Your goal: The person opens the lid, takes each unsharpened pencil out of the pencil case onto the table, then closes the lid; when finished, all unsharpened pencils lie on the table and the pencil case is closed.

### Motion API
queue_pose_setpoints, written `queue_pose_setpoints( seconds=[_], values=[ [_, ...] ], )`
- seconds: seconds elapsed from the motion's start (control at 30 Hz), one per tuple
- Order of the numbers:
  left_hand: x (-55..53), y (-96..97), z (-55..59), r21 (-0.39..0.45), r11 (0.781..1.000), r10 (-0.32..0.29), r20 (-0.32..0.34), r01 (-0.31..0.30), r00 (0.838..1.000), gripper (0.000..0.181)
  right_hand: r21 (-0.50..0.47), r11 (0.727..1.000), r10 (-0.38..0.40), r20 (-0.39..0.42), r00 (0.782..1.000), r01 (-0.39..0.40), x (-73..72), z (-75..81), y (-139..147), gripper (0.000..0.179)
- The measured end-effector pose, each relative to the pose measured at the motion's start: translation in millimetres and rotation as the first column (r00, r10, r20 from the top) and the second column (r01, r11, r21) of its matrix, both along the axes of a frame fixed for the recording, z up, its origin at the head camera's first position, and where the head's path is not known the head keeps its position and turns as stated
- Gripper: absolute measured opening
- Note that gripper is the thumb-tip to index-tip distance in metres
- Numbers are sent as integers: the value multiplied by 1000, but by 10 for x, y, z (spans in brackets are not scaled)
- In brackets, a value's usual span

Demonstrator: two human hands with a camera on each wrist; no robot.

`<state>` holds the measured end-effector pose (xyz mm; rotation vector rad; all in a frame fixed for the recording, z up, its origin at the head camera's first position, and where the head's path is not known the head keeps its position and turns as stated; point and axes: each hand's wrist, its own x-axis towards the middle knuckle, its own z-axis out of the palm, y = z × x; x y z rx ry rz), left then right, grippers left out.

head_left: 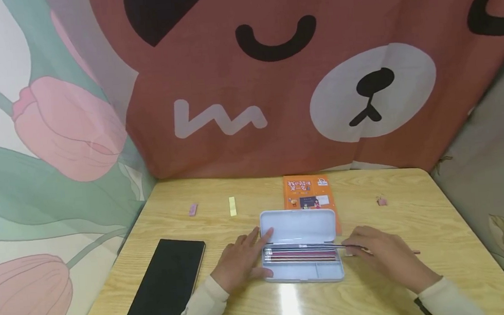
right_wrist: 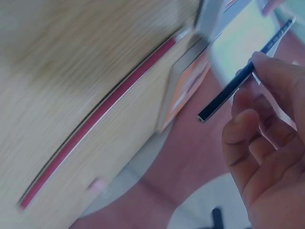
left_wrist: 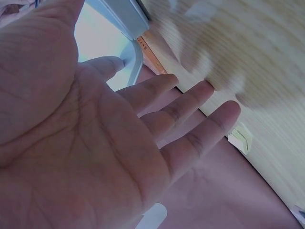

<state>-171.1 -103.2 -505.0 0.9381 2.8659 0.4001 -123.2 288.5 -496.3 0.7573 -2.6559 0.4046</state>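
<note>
A white pencil case (head_left: 291, 272) lies with its lid raised on the table, several pencils (head_left: 303, 257) side by side in it. At its left end my left hand (head_left: 237, 262) touches the case with thumb and index finger, the other fingers extended in the left wrist view. My right hand (head_left: 383, 253), at the case's right end, pinches a dark pencil (right_wrist: 231, 90) between thumb and fingers. In the head view that pencil reaches over the case's upper slot. A red pencil (right_wrist: 102, 114) lies on the table, partly hidden by the right hand in the head view.
A black notebook (head_left: 166, 283) lies at the left. Behind the case is an orange book (head_left: 307, 188), partly covered by the lid. A small pink block (head_left: 193, 210), a yellow strip (head_left: 232, 206) and a small pink object (head_left: 382, 200) lie farther back. Printed curtains (head_left: 216, 155) enclose the table.
</note>
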Motion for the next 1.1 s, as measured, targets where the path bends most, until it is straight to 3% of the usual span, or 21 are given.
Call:
queue_pose_setpoints(
  seconds=[0.27, 0.47, 0.57, 0.73, 0.93, 1.1],
  values=[
    [3, -19, 21, 14, 1000, -1, 12, 1, 1000, 103, -30, 992, -122, 2, 993, 122, 183, -115, 511, 33],
    [2, -24, 22, 12, 1000, -1, 14, 1, 1000, 104, 5, 979, -200, 159, 967, 201, 339, -196, 788, 25],
    [2, -27, 24, 18, 1000, 2, 25, -2, 1000, 104, 36, 977, -213, 189, 959, 210, 396, -240, 870, 24],
    [-2, -29, 17, 23, 1000, -4, 15, 3, 1000, 103, 96, 978, -194, 111, 975, 184, 442, -332, 936, 32],
    [-4, -22, -5, 20, 1000, -16, 6, 16, 1000, 104, 113, 964, -259, 173, 950, 242, 431, -369, 924, 30],
    [-4, -22, -14, 19, 1000, -17, -4, 17, 1000, 103, 81, 966, -254, 122, 960, 245, 426, -402, 907, 29]
  ],
)
